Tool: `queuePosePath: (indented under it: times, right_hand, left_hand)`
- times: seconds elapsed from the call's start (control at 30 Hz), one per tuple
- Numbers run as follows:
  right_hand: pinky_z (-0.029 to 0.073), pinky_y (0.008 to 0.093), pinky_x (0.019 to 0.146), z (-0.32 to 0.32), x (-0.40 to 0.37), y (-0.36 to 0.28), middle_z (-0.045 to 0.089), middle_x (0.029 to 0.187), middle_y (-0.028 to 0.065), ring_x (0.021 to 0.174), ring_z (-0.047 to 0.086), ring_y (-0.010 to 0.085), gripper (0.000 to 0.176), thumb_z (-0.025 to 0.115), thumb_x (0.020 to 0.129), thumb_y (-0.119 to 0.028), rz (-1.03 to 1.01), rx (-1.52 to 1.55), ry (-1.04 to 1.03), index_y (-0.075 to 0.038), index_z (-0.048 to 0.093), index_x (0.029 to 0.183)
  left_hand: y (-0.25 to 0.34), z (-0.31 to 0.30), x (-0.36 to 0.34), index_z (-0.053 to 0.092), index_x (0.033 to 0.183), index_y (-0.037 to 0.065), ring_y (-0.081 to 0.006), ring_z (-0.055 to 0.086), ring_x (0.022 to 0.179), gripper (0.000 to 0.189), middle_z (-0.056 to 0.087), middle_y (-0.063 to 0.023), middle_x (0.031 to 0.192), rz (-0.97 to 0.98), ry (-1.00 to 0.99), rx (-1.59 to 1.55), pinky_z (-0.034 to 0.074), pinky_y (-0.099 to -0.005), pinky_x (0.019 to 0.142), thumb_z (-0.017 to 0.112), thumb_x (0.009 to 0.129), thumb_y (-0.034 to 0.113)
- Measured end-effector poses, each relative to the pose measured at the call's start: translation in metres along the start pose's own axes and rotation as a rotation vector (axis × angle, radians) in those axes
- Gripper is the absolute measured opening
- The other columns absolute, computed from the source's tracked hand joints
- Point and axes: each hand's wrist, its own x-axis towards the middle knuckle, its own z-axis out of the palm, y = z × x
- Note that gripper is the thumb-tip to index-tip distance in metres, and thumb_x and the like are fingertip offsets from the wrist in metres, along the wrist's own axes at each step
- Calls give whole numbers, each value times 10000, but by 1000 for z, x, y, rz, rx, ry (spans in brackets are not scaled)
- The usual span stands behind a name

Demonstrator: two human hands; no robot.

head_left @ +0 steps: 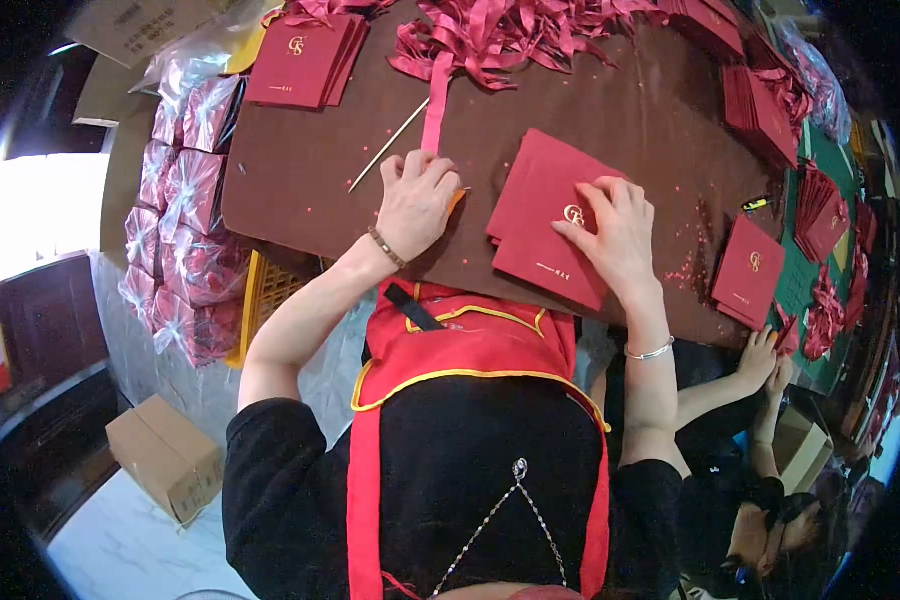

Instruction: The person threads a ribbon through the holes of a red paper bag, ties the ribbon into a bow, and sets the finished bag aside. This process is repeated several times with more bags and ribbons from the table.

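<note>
My left hand rests on the brown table with its fingers curled round a small orange-handled tool, mostly hidden under the palm. A strip of dark pink ribbon runs down to its knuckles from a big tangled heap of ribbon. My right hand lies over a few flat red paper pieces with a gold monogram, stacked slightly askew. Its thumb and forefinger touch the top piece beside the monogram, with a gap between them. A thin pale stick lies left of the ribbon.
Stacked red pieces lie at the table's far left, with more piles at the right. Plastic-wrapped red bundles stand beside the table. A yellow-and-black cutter lies near another person's hands. A cardboard box sits lower left.
</note>
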Motion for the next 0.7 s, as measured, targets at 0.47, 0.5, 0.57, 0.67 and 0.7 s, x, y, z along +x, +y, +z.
queuePosePath:
  times: [0.47,0.5,0.57,0.67,0.7]
  right_hand:
    - [384,409,775,0,-11,-24,497,1006,77,941,479,271,614,814,553,-315,4,24,-95,-75,552,1054]
    - [391,403,755,4,-17,-28,494,992,82,918,482,272,563,808,570,-266,-7,47,-83,-71,545,1028]
    - [397,388,749,3,-26,-39,493,991,89,911,485,274,551,806,575,-234,-16,79,-135,-68,541,1028]
    - [411,392,763,10,-38,-45,492,1006,103,907,484,286,490,758,644,-170,-29,147,-113,-45,538,1063]
    - [415,398,772,10,-41,-47,490,1009,108,906,484,290,474,741,664,-150,-33,159,-71,-35,539,1077]
  left_hand:
    - [61,-13,1,608,1033,52,-259,634,884,191,660,-107,892,-266,-332,-941,484,-349,782,579,851,102]
    - [64,-16,-4,597,1050,52,-253,644,854,201,661,-104,872,-297,-399,-968,491,-340,757,573,857,101]
    - [61,-26,-6,562,1039,44,-189,643,732,183,659,-94,810,-421,-490,-1111,492,-301,670,544,858,68]
    - [57,-24,-10,548,1024,28,-120,609,708,175,651,-69,786,-597,-574,-1219,479,-271,639,492,858,15]
    - [56,-22,-12,552,1023,23,-117,606,707,168,650,-69,782,-592,-543,-1251,475,-261,638,494,865,21]
